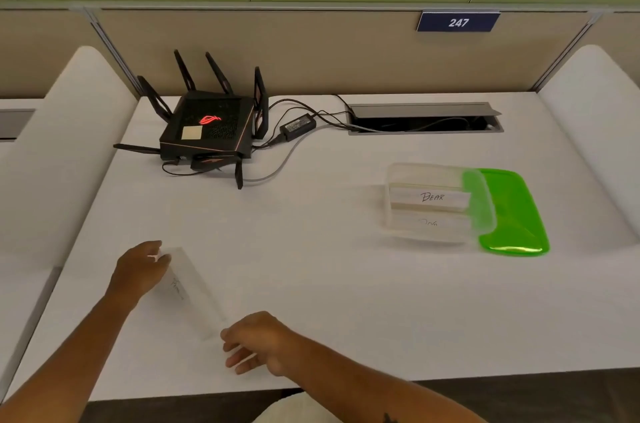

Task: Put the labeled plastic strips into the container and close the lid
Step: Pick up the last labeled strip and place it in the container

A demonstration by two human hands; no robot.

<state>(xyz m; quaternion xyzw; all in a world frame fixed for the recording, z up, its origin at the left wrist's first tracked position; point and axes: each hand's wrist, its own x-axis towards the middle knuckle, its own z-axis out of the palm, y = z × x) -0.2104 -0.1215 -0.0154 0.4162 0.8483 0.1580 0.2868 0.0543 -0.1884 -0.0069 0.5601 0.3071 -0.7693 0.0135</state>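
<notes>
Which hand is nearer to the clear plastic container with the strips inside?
The right hand is nearer, although it is far from the clear plastic container, toward the near table edge. The left hand is farther left, holding a translucent plastic strip.

A blurred clear strip [185, 291] is held at its far end by the left hand [140, 268]; the right hand [258, 341] is curled near its other end. Labelled strips are seen in the container [433, 202], lid [512, 214] alongside.

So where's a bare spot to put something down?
The desk is bare between the router and the box, and in front of the box. It is crowded by the router's cables and around the strip.
</notes>
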